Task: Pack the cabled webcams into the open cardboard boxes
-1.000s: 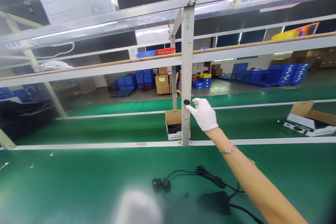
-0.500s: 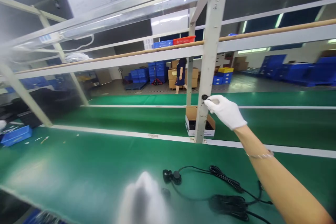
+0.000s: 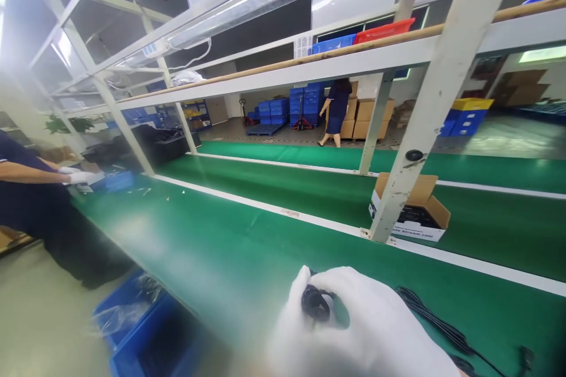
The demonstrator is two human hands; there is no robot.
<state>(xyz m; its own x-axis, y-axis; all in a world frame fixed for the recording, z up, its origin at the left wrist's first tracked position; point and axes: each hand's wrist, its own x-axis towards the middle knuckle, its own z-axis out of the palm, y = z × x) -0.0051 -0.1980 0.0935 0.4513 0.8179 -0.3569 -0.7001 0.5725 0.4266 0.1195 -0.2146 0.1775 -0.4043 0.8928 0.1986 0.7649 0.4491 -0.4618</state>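
The right hand (image 3: 380,330) has come away from the black knob (image 3: 414,155) on the white post (image 3: 435,100) and is now lying low in front of the camera, close and blurred. The view has also swung left, bringing in a co-worker's gloved hand (image 3: 82,177) far to the left of the post.

The small black part (image 3: 315,303) is looking round and dark, glossy, with a thin black lead running off it. It is sitting below and to the left of the post, over the green table (image 3: 212,235), pinched between white-gloved fingers (image 3: 300,288) that are closing around it. Both hands are seeming to meet there, the left hand (image 3: 294,330) blurring into the right, so which fingers are doing the clamping I cannot tell.

To the right of the hands, a black cable (image 3: 435,324) is trailing across the table. At the foot of the post an open cardboard box (image 3: 411,212) is resting. Below and far left of the post, a blue bin (image 3: 145,330) is standing on the floor.
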